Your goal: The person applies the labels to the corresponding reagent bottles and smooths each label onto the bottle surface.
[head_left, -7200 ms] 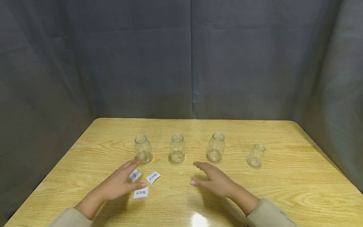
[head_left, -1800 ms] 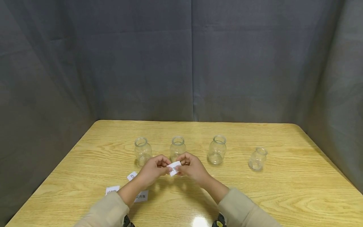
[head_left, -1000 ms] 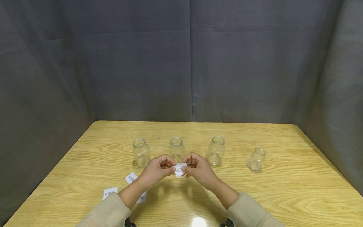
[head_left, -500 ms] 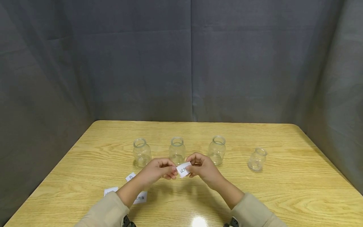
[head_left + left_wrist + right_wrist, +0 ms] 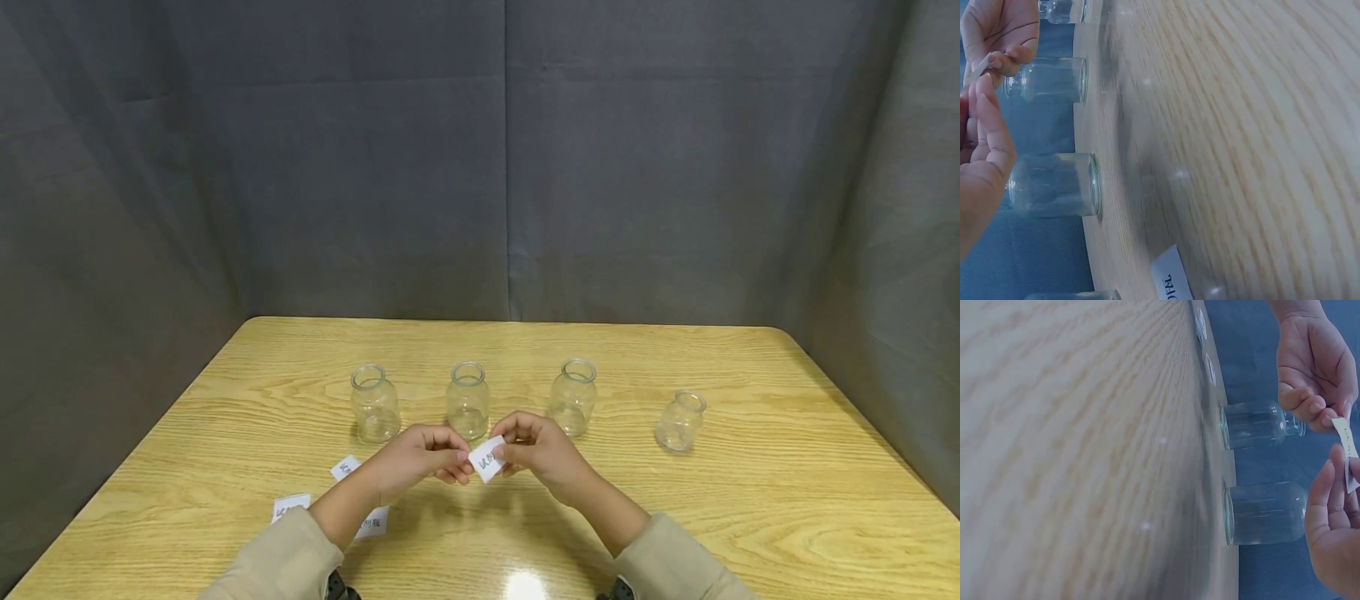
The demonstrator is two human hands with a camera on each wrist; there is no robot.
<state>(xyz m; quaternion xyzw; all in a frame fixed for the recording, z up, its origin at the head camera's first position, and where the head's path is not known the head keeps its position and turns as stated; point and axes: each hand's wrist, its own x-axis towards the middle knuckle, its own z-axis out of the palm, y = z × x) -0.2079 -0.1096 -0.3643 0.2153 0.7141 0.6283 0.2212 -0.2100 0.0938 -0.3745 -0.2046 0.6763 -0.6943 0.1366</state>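
Holding the label [image 5: 486, 461] calls for a light pinch at both sides. The left hand [image 5: 420, 458] pinches its left edge between thumb and fingers; the right hand [image 5: 546, 457] pinches the right side, its thumb covering part of the writing. The label is tilted in the air, on the near side of the second jar [image 5: 467, 404] from the left and slightly right of it. Keep thumbs at the margins; hard pulling could crease it. Three other labels [image 5: 291, 504] lie to that jar's near left.
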